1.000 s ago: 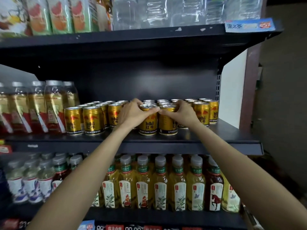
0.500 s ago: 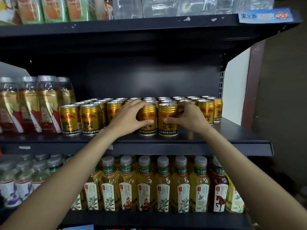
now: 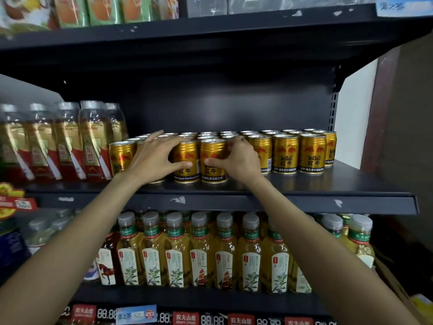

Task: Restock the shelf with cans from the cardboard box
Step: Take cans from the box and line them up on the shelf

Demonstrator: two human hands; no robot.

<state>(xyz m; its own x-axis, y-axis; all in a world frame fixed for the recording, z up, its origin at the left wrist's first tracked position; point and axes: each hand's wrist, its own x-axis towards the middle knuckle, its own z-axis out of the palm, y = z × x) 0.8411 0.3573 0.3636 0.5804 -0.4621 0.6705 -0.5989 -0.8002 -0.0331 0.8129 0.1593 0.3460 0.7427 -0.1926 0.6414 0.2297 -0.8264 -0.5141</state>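
Two bare hands at the middle shelf (image 3: 304, 184), dark metal, scuffed front lip. Left hand (image 3: 152, 158) wraps one gold can (image 3: 186, 160), thumb across its front, grip grasping it; right hand (image 3: 236, 160) wraps the neighbouring gold can (image 3: 213, 160), thumb on its front, grip grasping it. Both cans stand upright on the shelf near its front edge, touching each other, slightly ahead of the rest. Front row of gold cans: about eight visible counting the two held, one (image 3: 120, 158) left of the left hand, three clear ones plus a partly cut one (image 3: 311, 152) right of the right hand, one more partly hidden behind the right hand. More rows behind, only silver tops showing, exact count cannot tell. Left of the cans, on the same shelf: five clear bottles with gold and red labels (image 3: 93, 141). Shelf below the cans: a front row of roughly ten tea bottles (image 3: 201, 252) with grey caps, mostly yellow liquid, one darker at the left end. Shelf above the cans: green and orange packs (image 3: 98, 10), clear packs to their right. Price tags (image 3: 185, 317) along the bottom rail. Right of the shelf unit: white side panel, brown wall. The cardboard box is out of view.
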